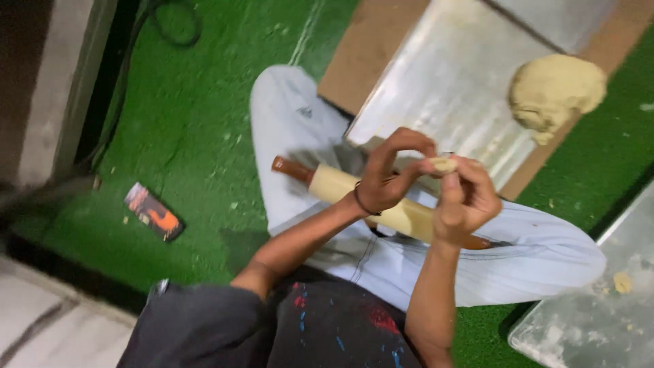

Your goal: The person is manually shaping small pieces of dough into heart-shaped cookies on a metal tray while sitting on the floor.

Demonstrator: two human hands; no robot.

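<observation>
you sit on the green turf floor (197, 129) with your legs crossed, and both of your hands are raised over your lap. your left hand (388, 178) and your right hand (466, 197) meet around a small piece of dough (444, 163), which sits pinched between the fingertips of both; each grip is closed on it, the left fingers curling over from above and the right thumb and fingers pressing from below. a wooden rolling pin (354, 197) with a brown handle lies across your pale trousers (409, 252), just beneath your hands. ahead of you a metal tray (443, 88) rests on a flat brown board (354, 61), and a large lump of dough (555, 92) sits at the tray's far edge. a second metal tray (593, 320) lies at your right. a small orange and black packet (153, 211) lies on the turf to your left.
</observation>
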